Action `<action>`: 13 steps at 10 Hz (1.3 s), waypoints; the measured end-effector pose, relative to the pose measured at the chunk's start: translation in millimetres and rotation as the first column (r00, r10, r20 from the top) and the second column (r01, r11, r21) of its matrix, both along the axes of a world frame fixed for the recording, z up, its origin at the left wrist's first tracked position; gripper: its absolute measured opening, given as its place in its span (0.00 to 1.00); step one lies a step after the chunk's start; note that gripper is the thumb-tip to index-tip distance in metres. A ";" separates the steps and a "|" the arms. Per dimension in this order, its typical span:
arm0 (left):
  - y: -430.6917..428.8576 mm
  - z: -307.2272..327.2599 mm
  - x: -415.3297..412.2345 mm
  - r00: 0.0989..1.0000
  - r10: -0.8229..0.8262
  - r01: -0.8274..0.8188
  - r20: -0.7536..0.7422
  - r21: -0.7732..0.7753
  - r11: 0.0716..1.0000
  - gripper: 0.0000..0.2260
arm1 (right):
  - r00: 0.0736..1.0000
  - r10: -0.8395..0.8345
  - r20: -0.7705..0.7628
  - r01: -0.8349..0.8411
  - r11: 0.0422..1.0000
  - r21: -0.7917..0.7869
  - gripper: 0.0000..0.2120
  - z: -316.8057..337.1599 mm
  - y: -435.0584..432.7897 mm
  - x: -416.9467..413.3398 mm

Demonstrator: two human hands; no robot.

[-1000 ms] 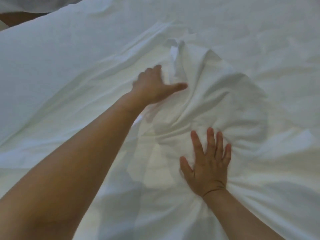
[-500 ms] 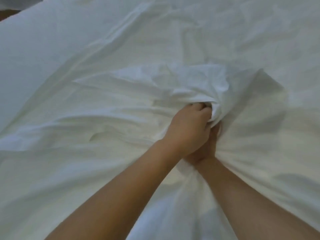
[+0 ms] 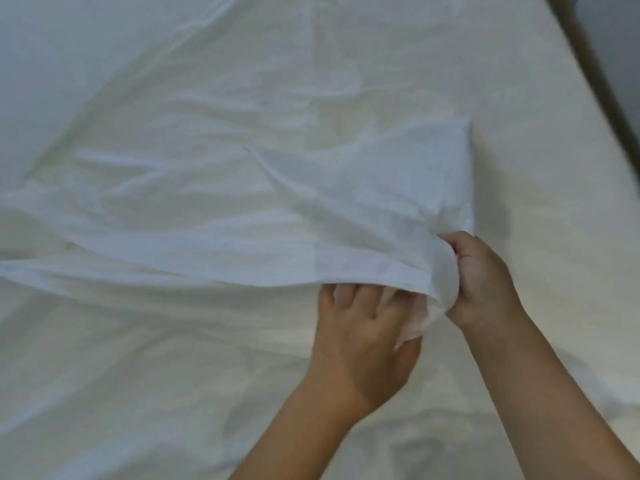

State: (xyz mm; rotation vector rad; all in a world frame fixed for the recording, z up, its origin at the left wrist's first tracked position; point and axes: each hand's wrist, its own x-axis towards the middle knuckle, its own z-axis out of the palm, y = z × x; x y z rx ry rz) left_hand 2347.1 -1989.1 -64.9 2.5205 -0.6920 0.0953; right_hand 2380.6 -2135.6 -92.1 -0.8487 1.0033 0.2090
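Note:
A white sheet (image 3: 242,209) covers almost the whole view, creased and lifted into a long fold that runs from the left edge to the right of centre. My right hand (image 3: 485,282) grips the bunched end of that fold, fingers curled round the cloth. My left hand (image 3: 360,341) is just below the fold's edge, its fingertips tucked under the cloth and its thumb pinching a bit of it. The two hands are close together, with the bunched cloth between them.
More white bedding (image 3: 138,375) lies flat under the lifted fold. A dark wooden edge (image 3: 595,74) runs diagonally down the top right corner, with a grey surface beyond it.
A second ago both hands lay spread on the sheet. They then came together and gripped a bunch of cloth. Now the cloth is drawn toward me and rightward, and the view has shifted right.

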 end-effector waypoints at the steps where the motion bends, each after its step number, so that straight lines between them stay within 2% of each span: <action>1: 30.3 14.7 -25.1 0.977 0.190 -0.204 0.102 0.150 0.968 0.39 | 0.998 -0.032 -0.051 0.037 0.993 0.112 0.09 26.1 -32.4 -43.8; 2: 53.7 6.0 -23.0 0.949 0.272 -0.153 -0.161 0.520 0.840 0.56 | 0.999 -0.010 -0.047 0.020 0.976 0.217 0.12 45.7 -63.1 -89.5; 3: 32.6 -2.2 -35.5 0.860 0.291 0.097 -0.419 0.693 0.714 0.41 | 0.994 0.044 -0.105 -0.015 0.966 0.259 0.14 55.0 -78.5 -135.2; 4: -1.1 9.8 -60.5 0.882 0.140 0.168 -0.451 0.578 0.799 0.06 | 0.984 -0.016 -0.178 0.032 0.996 0.083 0.08 52.1 -92.7 -171.6; 5: -43.0 31.8 -135.0 0.894 -0.114 0.238 -0.433 0.244 0.940 0.04 | 0.991 0.125 -0.055 -0.117 0.985 0.129 0.22 56.8 -96.0 -206.0; 6: -92.8 42.3 -192.7 0.809 -0.208 0.283 -0.549 0.053 0.958 0.04 | 0.934 0.347 -0.088 -0.323 0.922 0.215 0.15 57.4 -77.5 -230.8; 7: -95.1 29.7 -213.1 0.769 -0.222 0.288 -0.599 0.014 0.958 0.13 | 0.901 0.266 -0.342 -0.310 0.947 -0.081 0.07 52.4 -81.8 -239.0; 8: -51.2 7.4 -213.0 0.876 -0.251 0.335 -0.412 0.145 0.931 0.39 | 0.953 -0.051 -0.300 -0.010 0.980 -0.199 0.17 60.9 -121.7 -262.6; 9: -8.5 -15.9 -190.1 0.858 -0.056 0.345 -0.510 0.494 0.798 0.51 | 0.965 -0.135 -0.224 0.112 0.987 -0.112 0.23 81.8 -141.0 -300.2; 10: -7.9 -34.3 -186.6 0.672 0.149 0.392 -0.726 0.519 0.760 0.38 | 0.869 -0.011 -0.496 -0.137 0.955 -0.262 0.13 75.8 -142.3 -331.6; 11: -30.2 -29.9 -238.7 0.509 -0.029 0.551 -0.860 0.300 0.779 0.16 | 0.707 0.261 -0.657 -0.561 0.772 -0.298 0.06 54.6 -134.3 -343.4; 12: -38.8 -18.5 -284.3 0.404 -0.037 0.562 -0.914 0.216 0.798 0.15 | 0.729 0.368 -0.577 -0.617 0.718 -0.322 0.08 34.5 -114.5 -329.2; 13: -32.7 -28.7 -267.0 0.367 0.036 0.446 -0.929 0.210 0.870 0.24 | 0.687 0.498 -0.529 -0.714 0.595 -0.368 0.19 7.5 -87.7 -292.3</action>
